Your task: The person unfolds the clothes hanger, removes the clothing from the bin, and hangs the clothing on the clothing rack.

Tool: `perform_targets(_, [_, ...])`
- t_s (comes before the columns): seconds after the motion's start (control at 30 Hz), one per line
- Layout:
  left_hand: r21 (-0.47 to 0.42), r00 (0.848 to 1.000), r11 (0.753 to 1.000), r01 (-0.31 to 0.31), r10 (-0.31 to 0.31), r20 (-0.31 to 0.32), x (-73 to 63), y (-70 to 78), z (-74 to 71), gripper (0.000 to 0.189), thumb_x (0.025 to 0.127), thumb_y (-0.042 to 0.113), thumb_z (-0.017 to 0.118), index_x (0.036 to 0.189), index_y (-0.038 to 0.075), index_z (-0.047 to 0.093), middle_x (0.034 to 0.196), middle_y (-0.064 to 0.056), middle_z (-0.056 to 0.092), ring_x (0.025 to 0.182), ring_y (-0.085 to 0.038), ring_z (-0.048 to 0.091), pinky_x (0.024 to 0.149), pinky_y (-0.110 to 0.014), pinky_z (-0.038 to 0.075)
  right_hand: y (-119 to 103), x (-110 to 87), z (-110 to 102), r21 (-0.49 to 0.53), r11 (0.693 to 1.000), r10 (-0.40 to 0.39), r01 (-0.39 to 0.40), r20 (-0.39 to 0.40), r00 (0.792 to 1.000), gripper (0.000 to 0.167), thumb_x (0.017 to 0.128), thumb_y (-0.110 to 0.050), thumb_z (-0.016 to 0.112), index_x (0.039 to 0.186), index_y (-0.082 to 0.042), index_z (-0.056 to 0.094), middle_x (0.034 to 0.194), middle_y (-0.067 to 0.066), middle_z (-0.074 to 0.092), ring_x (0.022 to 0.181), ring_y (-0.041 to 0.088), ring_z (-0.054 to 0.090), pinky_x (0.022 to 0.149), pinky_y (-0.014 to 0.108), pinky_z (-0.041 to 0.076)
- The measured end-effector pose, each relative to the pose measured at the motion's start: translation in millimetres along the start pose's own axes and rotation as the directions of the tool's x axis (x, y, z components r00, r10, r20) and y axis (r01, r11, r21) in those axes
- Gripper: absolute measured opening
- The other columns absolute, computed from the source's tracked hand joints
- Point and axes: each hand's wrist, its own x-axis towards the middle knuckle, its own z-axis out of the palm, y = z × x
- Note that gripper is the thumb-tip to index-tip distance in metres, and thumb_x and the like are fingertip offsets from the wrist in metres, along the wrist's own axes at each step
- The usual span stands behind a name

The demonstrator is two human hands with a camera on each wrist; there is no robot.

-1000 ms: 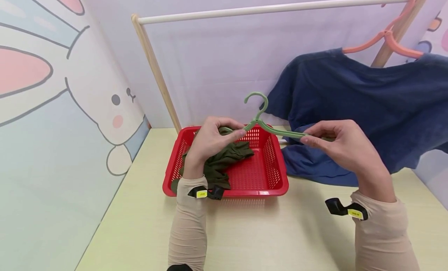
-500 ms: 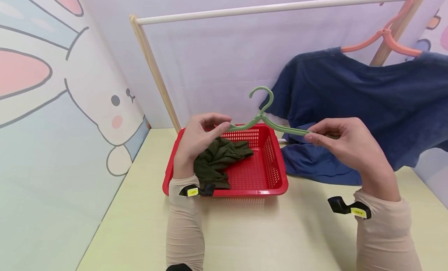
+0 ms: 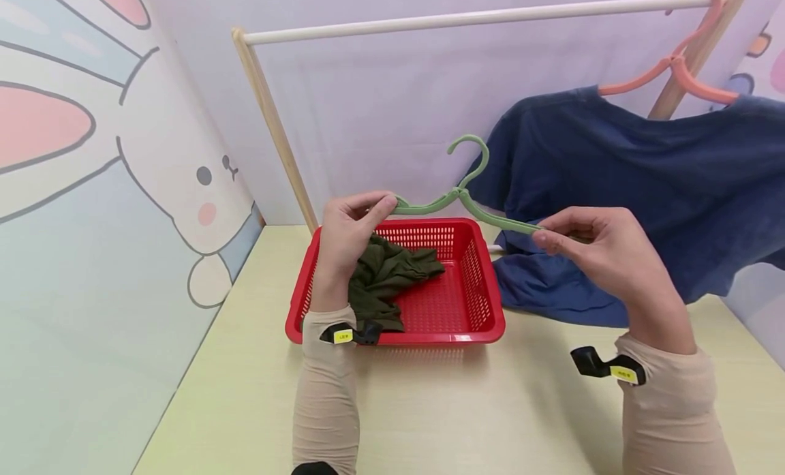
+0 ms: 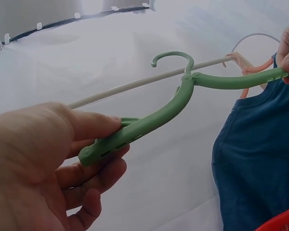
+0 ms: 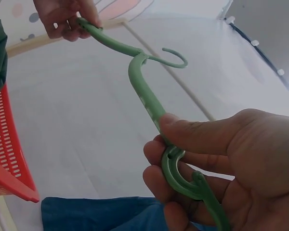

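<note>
- Compared with half a second ago, my left hand [image 3: 343,240] is higher, lifting its end of the green plastic folding hanger [image 3: 460,192]; the arms look opened out, so I judge it nearly fully unfolded.
- The hanger is in the air, seen just over the far rim of the red perforated plastic basket [image 3: 441,338].
- Its long axis runs left to right between my hands, the right end lower; its curved hook [image 3: 486,156] points up, tip curling left.
- My left thumb and fingers pinch one arm; my right hand [image 3: 613,264] pinches the other.
</note>
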Motion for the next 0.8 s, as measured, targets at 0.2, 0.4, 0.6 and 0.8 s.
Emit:
perform_targets(0.2, [-0.054, 0.996, 0.998, -0.021, 0.016, -0.093, 0.9, 0.3, 5.3, 0.019, 0.104, 0.003, 0.077, 0.116, -0.01, 0.082, 0.103, 0.004, 0.083, 0.106, -0.02, 0.073, 0.096, -0.034, 0.059, -1.9, 1.5, 5.3, 0.01, 1.0, -0.019, 0.019, -0.015, 1.0, 0.015, 0.101, -0.025, 0.087, 0.112, -0.014, 0.086, 0.09, -0.001, 0.079, 0.08, 0.014, 0.073, 0.066, 0.021, 0.055])
perform_targets(0.4, [-0.106, 0.98, 0.994, -0.014, -0.007, -0.201, 2.0, 0.1, 3.1, 0.017, 0.105, 0.008, 0.078, 0.116, -0.004, 0.085, 0.099, 0.006, 0.083, 0.095, -0.015, 0.069, 0.088, -0.028, 0.056, -3.0, 1.7, 6.3, 0.001, 1.0, 0.003, -0.003, -0.016, 1.0, 0.017, 0.1, -0.027, 0.087, 0.113, -0.016, 0.086, 0.091, 0.0, 0.079, 0.082, 0.016, 0.072, 0.065, 0.023, 0.055])
perform_targets(0.6, [-0.122, 0.951, 0.992, -0.034, -0.005, -0.308, 1.0, 2.1, -13.1, 0.012, 0.105, 0.008, 0.077, 0.111, 0.001, 0.087, 0.092, 0.004, 0.082, 0.088, -0.017, 0.068, 0.077, -0.027, 0.048, -2.6, 0.6, 2.9, 0.007, 1.0, 0.028, -0.028, -0.033, 0.999, 0.019, 0.101, -0.03, 0.087, 0.114, -0.016, 0.086, 0.094, 0.004, 0.079, 0.083, 0.016, 0.071, 0.065, 0.025, 0.054])
perform_targets(0.8, [-0.114, 0.972, 0.993, -0.032, 0.005, -0.234, 0.9, 1.4, -18.4, 0.012, 0.106, 0.008, 0.076, 0.106, 0.011, 0.088, 0.092, 0.003, 0.081, 0.088, -0.015, 0.07, 0.077, -0.026, 0.051, 1.1, -1.2, -3.4, 0.04, 0.998, 0.048, -0.046, -0.055, 0.997, 0.024, 0.101, -0.031, 0.086, 0.118, -0.014, 0.085, 0.096, -0.001, 0.081, 0.088, 0.012, 0.074, 0.069, 0.024, 0.055])
